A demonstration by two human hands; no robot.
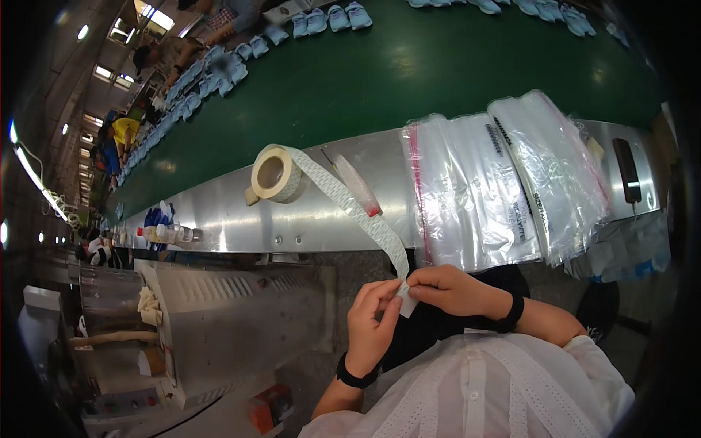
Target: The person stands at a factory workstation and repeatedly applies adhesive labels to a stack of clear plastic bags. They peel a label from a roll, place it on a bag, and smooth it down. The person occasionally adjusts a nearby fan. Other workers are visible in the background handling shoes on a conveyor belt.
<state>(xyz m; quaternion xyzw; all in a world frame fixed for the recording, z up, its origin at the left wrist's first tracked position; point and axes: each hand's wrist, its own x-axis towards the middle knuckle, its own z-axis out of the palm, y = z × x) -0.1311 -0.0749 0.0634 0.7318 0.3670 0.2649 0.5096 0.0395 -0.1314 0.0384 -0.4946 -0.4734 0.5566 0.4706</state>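
A long strip of printed white labels (358, 208) runs from a roll (290, 184) on the metal ledge down to my hands. My left hand (371, 317) pinches the strip near its end, thumb and fingers pressed together. Right beside it, my right hand (453, 290) also grips the strip between thumb and forefinger. The loose end (408, 305) hangs below the fingers. A slim translucent thing with a red end (358, 186) lies alongside the strip. Stacked clear plastic bags (467, 197) with pink edges lie on the ledge to the right, beyond my right hand.
Past the metal ledge (226, 219) stretches a green belt (328, 87) with light-blue shoes (314, 22) along its far side. Bottles (171, 232) stand at left, a dark brown strip-shaped object (626, 169) at far right. A metal machine (241, 314) is lower left. Other people work across the belt.
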